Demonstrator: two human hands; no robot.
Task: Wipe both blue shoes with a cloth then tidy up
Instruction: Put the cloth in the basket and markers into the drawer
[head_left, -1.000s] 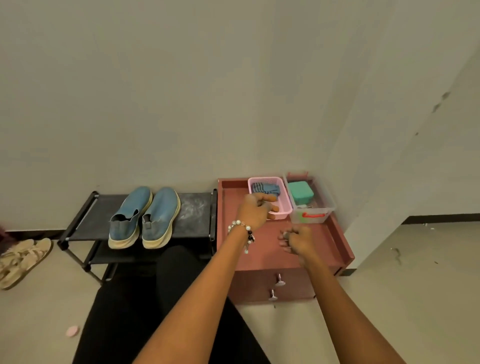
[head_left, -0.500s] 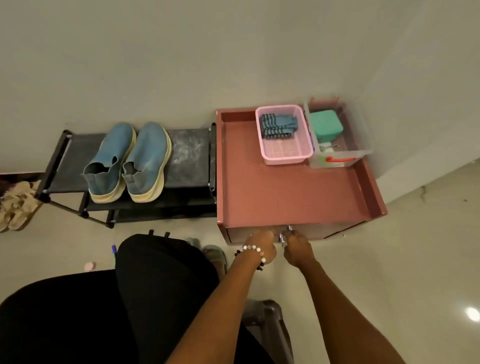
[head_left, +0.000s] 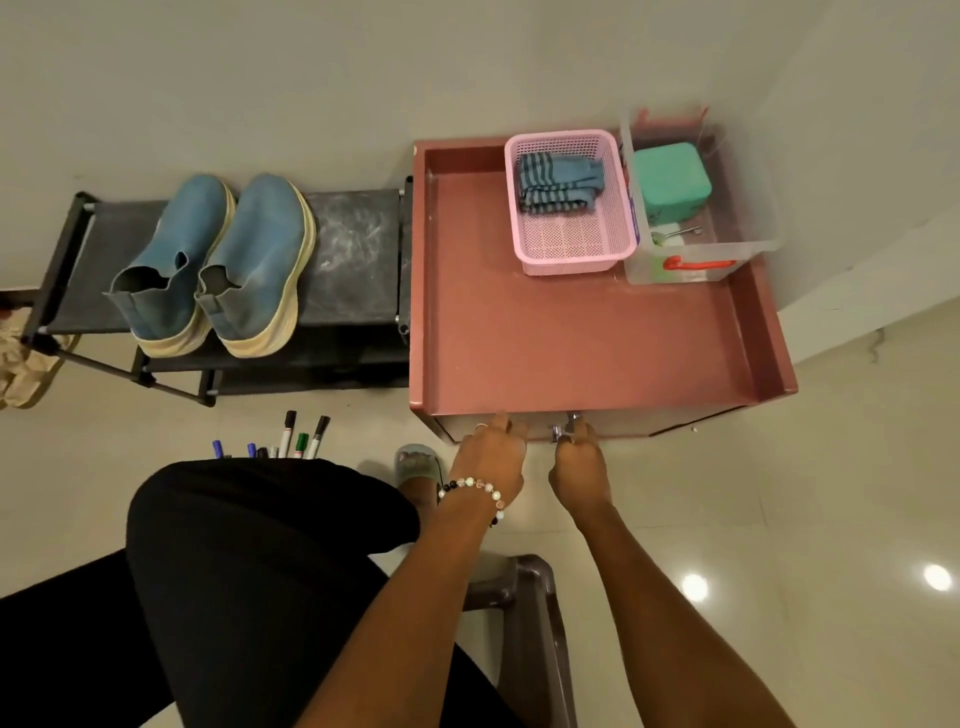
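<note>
Two blue slip-on shoes, one on the left and one on the right, stand side by side on a black shoe rack. A striped blue cloth lies folded in a pink basket on top of the red cabinet. Both hands are at the cabinet's front, just under its top edge. My right hand is closed around a metal drawer knob. My left hand, with a bead bracelet on its wrist, presses its fingertips against the drawer front; the tips are hidden.
A clear box holding a teal case stands beside the basket, against the wall. Several markers stick up near my knee. Tan sandals lie at the far left. A dark stool is under my arms.
Both hands came down from the cabinet top to its drawer front. The view tipped downward and closer; my right hand has closed on the knob.
</note>
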